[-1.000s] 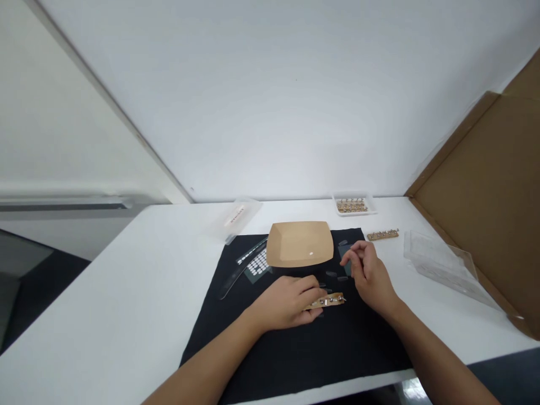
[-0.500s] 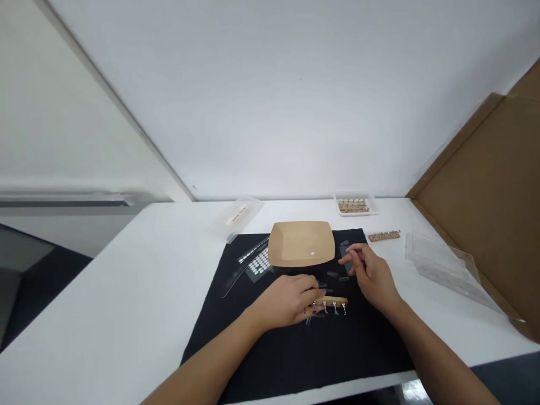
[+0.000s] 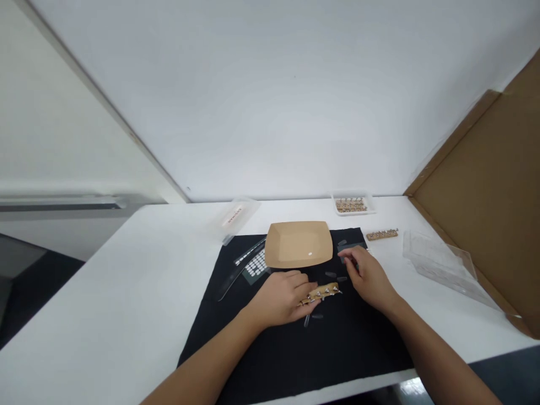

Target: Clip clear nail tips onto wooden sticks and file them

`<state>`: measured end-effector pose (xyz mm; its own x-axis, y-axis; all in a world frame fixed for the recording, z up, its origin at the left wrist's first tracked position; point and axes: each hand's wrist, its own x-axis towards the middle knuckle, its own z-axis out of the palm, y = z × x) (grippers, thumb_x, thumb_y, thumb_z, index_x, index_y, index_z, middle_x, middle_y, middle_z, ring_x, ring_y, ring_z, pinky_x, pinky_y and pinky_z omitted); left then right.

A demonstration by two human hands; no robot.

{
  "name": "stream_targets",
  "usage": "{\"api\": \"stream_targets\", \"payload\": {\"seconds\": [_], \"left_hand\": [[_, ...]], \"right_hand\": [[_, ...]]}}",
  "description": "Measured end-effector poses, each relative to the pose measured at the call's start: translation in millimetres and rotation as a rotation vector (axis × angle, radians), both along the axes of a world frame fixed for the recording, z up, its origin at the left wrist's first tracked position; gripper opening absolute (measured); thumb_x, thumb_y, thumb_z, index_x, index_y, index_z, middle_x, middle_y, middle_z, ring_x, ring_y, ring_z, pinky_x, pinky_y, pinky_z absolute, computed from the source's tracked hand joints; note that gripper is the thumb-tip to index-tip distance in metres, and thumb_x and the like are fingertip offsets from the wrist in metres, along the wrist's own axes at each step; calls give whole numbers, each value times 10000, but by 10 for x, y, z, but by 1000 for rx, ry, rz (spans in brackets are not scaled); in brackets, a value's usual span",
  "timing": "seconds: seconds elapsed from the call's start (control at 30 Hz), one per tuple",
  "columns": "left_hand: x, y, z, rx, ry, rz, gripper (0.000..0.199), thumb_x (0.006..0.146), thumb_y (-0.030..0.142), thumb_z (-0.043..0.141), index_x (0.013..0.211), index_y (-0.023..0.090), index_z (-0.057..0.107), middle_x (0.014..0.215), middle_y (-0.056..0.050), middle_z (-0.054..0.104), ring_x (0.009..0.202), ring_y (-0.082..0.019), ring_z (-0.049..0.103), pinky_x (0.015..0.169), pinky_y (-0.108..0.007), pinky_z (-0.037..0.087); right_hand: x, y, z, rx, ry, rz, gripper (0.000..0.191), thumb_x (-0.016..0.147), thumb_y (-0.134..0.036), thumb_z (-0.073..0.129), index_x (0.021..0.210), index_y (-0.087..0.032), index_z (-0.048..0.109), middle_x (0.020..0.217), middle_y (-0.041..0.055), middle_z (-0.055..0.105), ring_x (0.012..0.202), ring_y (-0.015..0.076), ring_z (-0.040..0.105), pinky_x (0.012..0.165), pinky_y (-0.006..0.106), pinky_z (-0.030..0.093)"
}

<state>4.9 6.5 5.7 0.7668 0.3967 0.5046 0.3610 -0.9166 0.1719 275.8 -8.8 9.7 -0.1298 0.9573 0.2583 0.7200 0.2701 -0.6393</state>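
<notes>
My left hand (image 3: 283, 298) is closed around one end of a light wooden strip (image 3: 327, 291) with a row of small metal clips along it. The strip is held low over a black cloth (image 3: 337, 354), its free end pointing right. To the right, my right hand (image 3: 371, 278) hovers by a dark card (image 3: 342, 247), which it partly covers. Its index finger and thumb are apart, and I see nothing between them. Clear false nail tips lie around the strip, one (image 3: 330, 274) beyond it and another (image 3: 318, 316) on the near side.
A brown paper tray (image 3: 298, 260) stands behind my hands. Left of it lie a sheet of white oval stickers (image 3: 254, 264) and a dark curved strip (image 3: 232, 278). Farther back are a box of clip strips (image 3: 352, 206), another strip (image 3: 382, 234), a lid (image 3: 234, 216) and clear plastic packaging (image 3: 439, 256).
The wooden strip has turned in my left hand so its clips point more upward, and its free end has risen. My right index finger has straightened away from the thumb.
</notes>
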Motion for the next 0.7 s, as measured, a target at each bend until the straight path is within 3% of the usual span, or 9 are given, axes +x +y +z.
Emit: {"api": "stream_targets", "payload": {"seconds": [0.43,0.57,0.63,0.7], "left_hand": [[7,-7,17,12,-32,57,201,1015,328,632,1093,158,706,770,-21,686,662,-169,676,597,-283,536],[10,-5,-17,-3,-10,72,241,1040,339,609,1164,153,696,841,-46,721,726,-177,711,645,-280,570],[11,-4,-36,-7,-5,83,261,1050,349,602,1199,151,685,876,-55,736,759,-186,725,669,-287,586],[12,0,-52,-4,-10,87,267,1054,352,598,1209,148,676,909,-66,748,790,-196,734,690,-299,600]], "right_hand": [[117,88,-8,69,29,-63,358,1040,-274,491,1375,-222,605,1116,109,686,965,264,660,937,485,573],[162,166,-70,88,114,-137,628,978,-317,599,1562,-211,393,1332,156,648,896,241,686,818,464,617],[194,216,-89,91,223,-162,767,961,-340,617,1623,-218,252,1472,197,561,1024,262,707,708,394,625],[242,262,-87,104,289,-170,782,957,-340,610,1625,-231,220,1545,213,493,1175,287,684,659,343,612]]}}
